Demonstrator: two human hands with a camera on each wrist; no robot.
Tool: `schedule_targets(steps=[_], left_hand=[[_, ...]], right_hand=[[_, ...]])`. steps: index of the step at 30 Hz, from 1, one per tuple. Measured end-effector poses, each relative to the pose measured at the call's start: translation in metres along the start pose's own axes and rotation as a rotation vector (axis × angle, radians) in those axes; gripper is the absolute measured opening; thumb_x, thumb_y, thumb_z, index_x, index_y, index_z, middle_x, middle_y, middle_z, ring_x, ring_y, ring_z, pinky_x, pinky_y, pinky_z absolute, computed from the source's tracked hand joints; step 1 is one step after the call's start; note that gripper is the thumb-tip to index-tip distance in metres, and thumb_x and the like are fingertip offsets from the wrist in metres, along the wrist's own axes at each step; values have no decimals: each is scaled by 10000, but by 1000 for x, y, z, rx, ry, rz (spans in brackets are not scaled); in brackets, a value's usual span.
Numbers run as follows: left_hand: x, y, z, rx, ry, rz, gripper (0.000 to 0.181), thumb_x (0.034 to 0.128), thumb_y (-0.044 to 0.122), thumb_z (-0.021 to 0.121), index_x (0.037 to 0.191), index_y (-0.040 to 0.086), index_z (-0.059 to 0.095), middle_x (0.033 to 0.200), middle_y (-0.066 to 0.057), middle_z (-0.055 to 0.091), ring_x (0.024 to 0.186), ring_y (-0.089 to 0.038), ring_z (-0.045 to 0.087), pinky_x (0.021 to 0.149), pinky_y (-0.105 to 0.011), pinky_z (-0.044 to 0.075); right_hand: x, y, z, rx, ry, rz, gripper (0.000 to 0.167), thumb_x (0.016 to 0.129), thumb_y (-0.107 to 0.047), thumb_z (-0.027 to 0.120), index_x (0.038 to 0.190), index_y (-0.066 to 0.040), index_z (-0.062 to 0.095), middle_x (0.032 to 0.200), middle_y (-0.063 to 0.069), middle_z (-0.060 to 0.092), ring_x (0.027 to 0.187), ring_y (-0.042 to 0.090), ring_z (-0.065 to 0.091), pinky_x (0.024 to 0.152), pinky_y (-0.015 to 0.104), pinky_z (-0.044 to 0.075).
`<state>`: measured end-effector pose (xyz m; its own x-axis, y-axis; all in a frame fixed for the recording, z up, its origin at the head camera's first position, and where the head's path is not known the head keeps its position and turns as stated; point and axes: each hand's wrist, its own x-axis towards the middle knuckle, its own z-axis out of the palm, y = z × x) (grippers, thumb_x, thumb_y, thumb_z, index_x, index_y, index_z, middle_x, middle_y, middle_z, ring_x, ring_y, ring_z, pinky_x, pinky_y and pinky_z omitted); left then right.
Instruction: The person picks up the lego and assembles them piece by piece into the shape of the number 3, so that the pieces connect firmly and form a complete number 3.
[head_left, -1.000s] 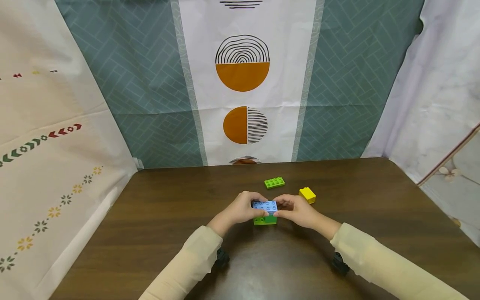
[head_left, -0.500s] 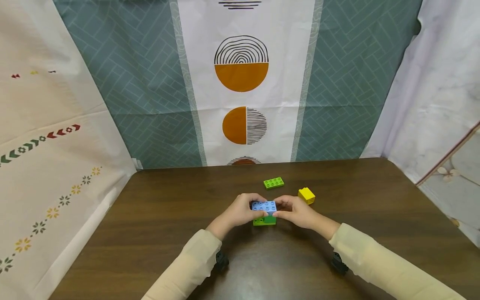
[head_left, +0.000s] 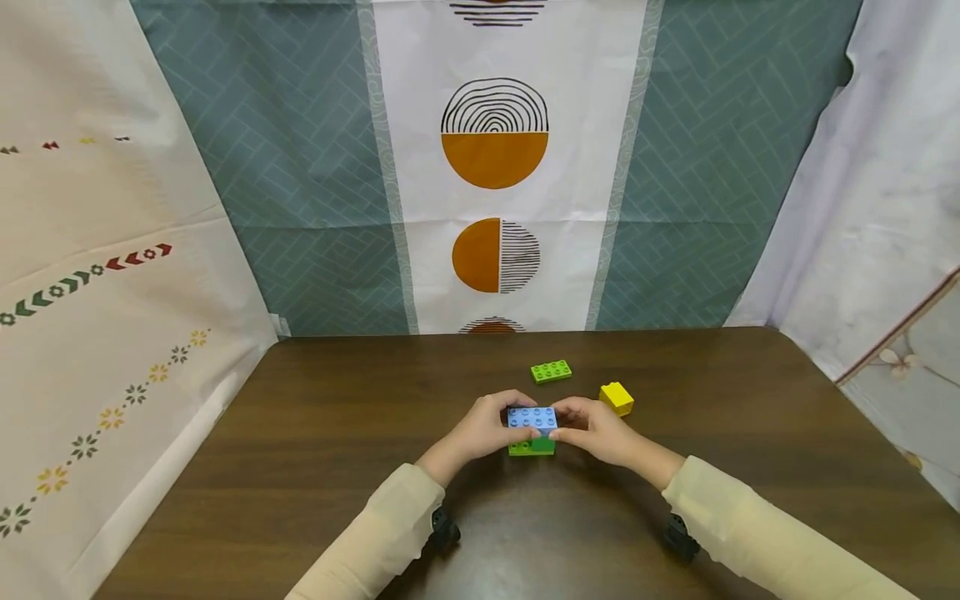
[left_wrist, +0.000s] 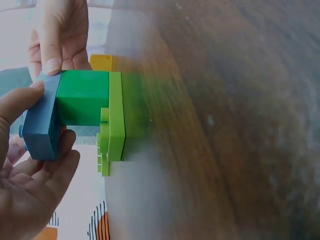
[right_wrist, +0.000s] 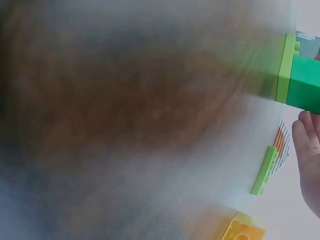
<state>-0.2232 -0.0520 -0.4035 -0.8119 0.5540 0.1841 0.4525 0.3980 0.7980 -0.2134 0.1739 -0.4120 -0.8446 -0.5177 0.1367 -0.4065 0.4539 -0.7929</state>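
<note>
A light blue brick (head_left: 533, 416) lies across the top of a green brick (left_wrist: 82, 97), which stands on a lime-green flat brick (left_wrist: 116, 115) on the table. My left hand (head_left: 483, 429) grips the blue brick's left end, thumb on the near side and fingers behind. At the other end my right hand (head_left: 600, 429) pinches the same brick, its thumb (left_wrist: 51, 62) against the near corner. Part of the blue brick overhangs the green one on the left. In the right wrist view, some fingers (right_wrist: 307, 140) of my right hand show beside the green brick; the blue brick is out of frame there.
Behind the stack lies a loose lime-green flat brick (head_left: 551, 372). A yellow brick (head_left: 617, 398) rests just beyond my right hand. The brown wooden table (head_left: 337, 417) ends at patterned cloths (head_left: 322, 275) at the back and sides.
The head view has shifted slightly. Both hands keep their hold on the blue brick, and the bricks show no clear movement on the table.
</note>
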Motion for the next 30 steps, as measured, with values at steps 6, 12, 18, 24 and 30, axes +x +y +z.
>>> schedule_targets(steps=[6, 12, 18, 24, 30], left_hand=[[-1, -1, 2, -11, 6, -30, 344, 812, 147, 759, 1113, 25, 646, 987, -84, 661, 773, -93, 522, 675, -201, 461], [-1, -4, 4, -43, 22, -57, 332, 811, 156, 762, 1098, 33, 649, 979, -76, 654, 778, -111, 524, 674, -209, 461], [-2, -5, 5, -50, 26, -61, 328, 812, 149, 759, 1096, 32, 646, 984, -81, 650, 783, -115, 523, 680, -208, 459], [-3, -5, 7, -46, 29, -60, 328, 815, 149, 757, 1102, 37, 645, 976, -74, 653, 772, -101, 521, 667, -205, 454], [-2, -6, 6, -43, 31, -58, 328, 813, 145, 758, 1098, 31, 642, 963, -82, 657, 773, -101, 526, 668, -203, 458]], right_hand=[[-1, 0, 1, -29, 19, -5, 383, 881, -218, 680, 1170, 20, 599, 1087, 136, 642, 936, 209, 610, 864, 342, 534], [0, 0, 0, -38, 25, -13, 394, 885, -216, 675, 1180, 33, 594, 1108, 158, 634, 954, 231, 609, 879, 384, 527], [0, 0, 1, -55, 31, -5, 402, 875, -223, 689, 1185, 18, 605, 1102, 134, 636, 952, 227, 605, 879, 374, 526], [0, -3, -6, -40, 26, -35, 413, 882, -195, 681, 1194, 59, 586, 1114, 177, 627, 982, 291, 618, 887, 432, 515], [4, -11, -14, -52, 143, -31, 388, 890, -198, 669, 1180, 50, 599, 1129, 198, 635, 989, 270, 627, 889, 398, 517]])
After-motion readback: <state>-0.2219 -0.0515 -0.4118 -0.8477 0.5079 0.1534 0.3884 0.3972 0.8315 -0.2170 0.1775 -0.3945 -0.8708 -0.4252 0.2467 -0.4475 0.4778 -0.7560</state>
